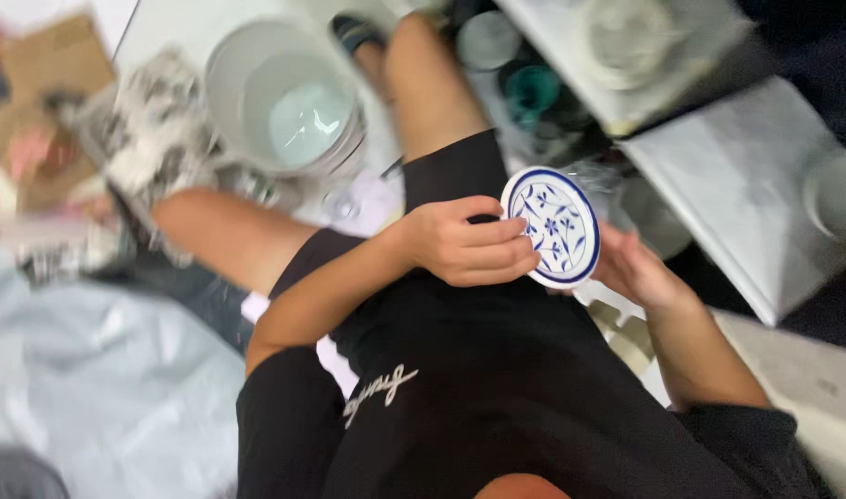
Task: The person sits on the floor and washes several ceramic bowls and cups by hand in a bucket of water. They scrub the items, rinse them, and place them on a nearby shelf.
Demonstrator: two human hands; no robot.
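The person sits with both bare legs stretched far out. The left hand (pixel 464 242) comes across the lap, its forearm bent at the elbow, fingers curled and pressed together. The right hand (pixel 637 270) is just beside it to the right, palm open and turned upward, forearm running near.

A: Where is room showing?
B: Open grey sheet (pixel 118 370) is lying at lower left, nothing sitting on it.
A: What is blocking?
B: White bucket (pixel 284 97) and crumpled printed paper (pixel 150 129) are crowding ahead-left; grey shelf (pixel 746 185) with crockery is closing off the right, just beside the small plate (pixel 552 226).
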